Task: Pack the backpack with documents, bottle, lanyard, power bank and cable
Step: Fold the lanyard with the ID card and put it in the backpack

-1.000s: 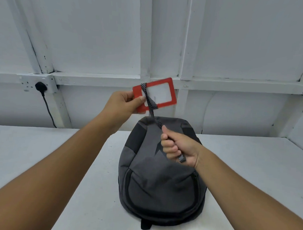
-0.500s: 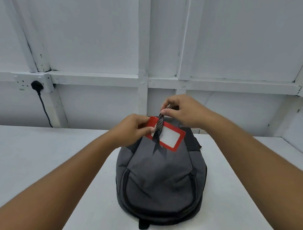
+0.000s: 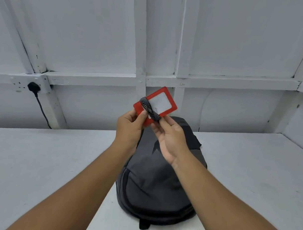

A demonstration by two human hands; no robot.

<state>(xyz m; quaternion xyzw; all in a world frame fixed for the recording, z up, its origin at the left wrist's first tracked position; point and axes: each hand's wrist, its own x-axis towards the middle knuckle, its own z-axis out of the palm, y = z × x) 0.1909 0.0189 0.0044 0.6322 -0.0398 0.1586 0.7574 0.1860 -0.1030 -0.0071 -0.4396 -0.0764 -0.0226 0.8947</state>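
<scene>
Hands meet above the far end of the backpack (image 3: pixel 154 189), which lies flat on the white table (image 3: pixel 41 162), front pocket up. The left hand (image 3: pixel 129 126) pinches the lower left corner of a red card holder (image 3: pixel 162 102) between thumb and curled fingers. At its 3 o'clock, the right hand (image 3: pixel 170 140) pinches the striped lanyard (image 3: pixel 148 107) (wound across the holder's left part) with its fingertips at the holder's lower edge. Both are held in the air. A black plug (image 3: pixel 33 87) sits in a wall socket at 10 o'clock.
</scene>
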